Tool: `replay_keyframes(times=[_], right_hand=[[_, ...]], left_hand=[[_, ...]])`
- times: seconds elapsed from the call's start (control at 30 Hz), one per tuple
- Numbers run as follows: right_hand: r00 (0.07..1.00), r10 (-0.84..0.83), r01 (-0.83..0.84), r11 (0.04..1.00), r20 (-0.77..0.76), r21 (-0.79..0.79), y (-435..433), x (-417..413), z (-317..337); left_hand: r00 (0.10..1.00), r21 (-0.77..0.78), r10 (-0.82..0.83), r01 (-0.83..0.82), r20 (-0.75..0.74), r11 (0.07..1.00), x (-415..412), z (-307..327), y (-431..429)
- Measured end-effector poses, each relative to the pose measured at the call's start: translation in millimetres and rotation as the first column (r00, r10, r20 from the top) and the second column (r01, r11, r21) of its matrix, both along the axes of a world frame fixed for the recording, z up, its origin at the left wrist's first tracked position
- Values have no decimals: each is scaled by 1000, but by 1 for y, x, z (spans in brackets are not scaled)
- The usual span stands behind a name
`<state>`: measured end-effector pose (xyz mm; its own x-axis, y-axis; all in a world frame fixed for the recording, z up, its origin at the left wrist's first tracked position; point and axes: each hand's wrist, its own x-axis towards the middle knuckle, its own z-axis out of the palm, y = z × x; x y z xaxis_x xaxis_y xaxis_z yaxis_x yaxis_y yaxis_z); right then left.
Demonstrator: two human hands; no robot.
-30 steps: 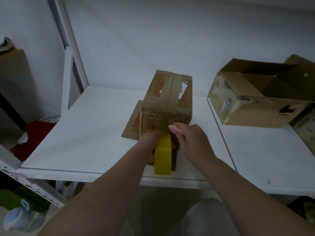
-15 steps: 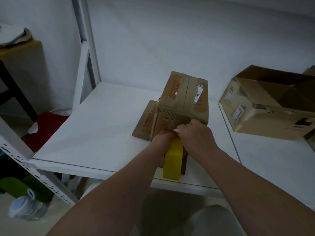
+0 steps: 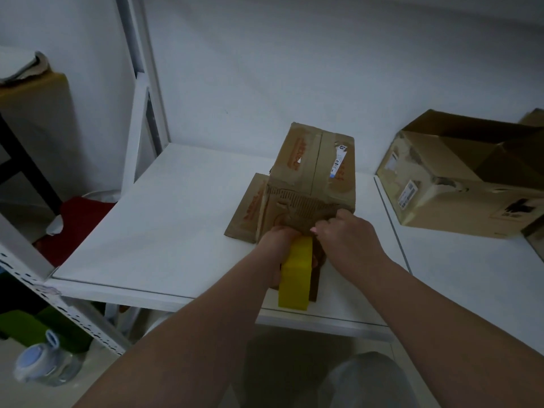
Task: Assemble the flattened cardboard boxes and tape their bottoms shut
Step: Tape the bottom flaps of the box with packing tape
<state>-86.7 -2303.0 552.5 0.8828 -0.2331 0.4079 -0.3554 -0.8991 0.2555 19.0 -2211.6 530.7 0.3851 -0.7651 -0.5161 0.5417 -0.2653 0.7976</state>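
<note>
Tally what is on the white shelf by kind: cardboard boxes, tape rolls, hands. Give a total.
Cardboard boxes: 2, the small box and the large box; cut-off cardboard at the right edge not counted.
Tape rolls: 1, the yellow tape roll.
Hands: 2, the left hand and the right hand.
Total: 5.

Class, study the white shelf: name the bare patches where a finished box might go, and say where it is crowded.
Widest: the left shelf board, between the white upright and the small box. Also the right board at its front, before the large open box. Crowded: the small box's near end, where left hand, yellow tape roll and right hand meet.
</note>
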Motion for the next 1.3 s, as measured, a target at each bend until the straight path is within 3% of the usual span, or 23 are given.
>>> replay_keyframes(times=[0.1, 0.2, 0.23, 0.3, 0.43, 0.5, 0.57, 0.73, 1.0, 1.1, 1.3], right_hand=[[1000, 18, -18, 999, -5, 33, -8, -11, -3], [985, 139, -136, 990, 101, -30, -7, -18, 5], [980, 135, -136, 991, 143, 3, -2, -18, 14], [965, 28, -94, 965, 262, 244, 2, -10, 36], [929, -45, -83, 942, 367, 326, -13, 9, 42], [961, 10, -76, 971, 278, 227, -22, 18, 34], [986, -61, 19, 966, 154, 258, -28, 27, 28], [981, -62, 25, 980, 184, 196, -31, 36, 16], [990, -97, 92, 995, 103, 50, -24, 40, -1], [993, -86, 87, 996, 78, -15, -23, 39, -3], [998, -62, 62, 998, 15, 19, -26, 31, 9]], left_hand=[[999, 12, 8, -8, -46, 1000, 0, 4, 1], [997, 7, 6, -5, -73, 1000, -1, 5, 2], [997, 3, 4, -4, -72, 1000, -2, 6, 3], [998, -2, -2, 2, -70, 1000, -1, 6, 3], [997, 10, -20, 21, -73, 1000, -1, 8, 6], [996, 10, -28, 29, -79, 1000, 0, 9, 6], [996, 3, -37, 37, -81, 999, 2, 9, 7], [993, 9, -104, 105, -55, 994, 8, 7, 11], [973, -1, -230, 230, -18, 973, 13, 6, 16], [975, 12, -221, 221, -4, 975, 15, 5, 20], [992, 68, -120, 118, 32, 991, 18, 11, 30]])
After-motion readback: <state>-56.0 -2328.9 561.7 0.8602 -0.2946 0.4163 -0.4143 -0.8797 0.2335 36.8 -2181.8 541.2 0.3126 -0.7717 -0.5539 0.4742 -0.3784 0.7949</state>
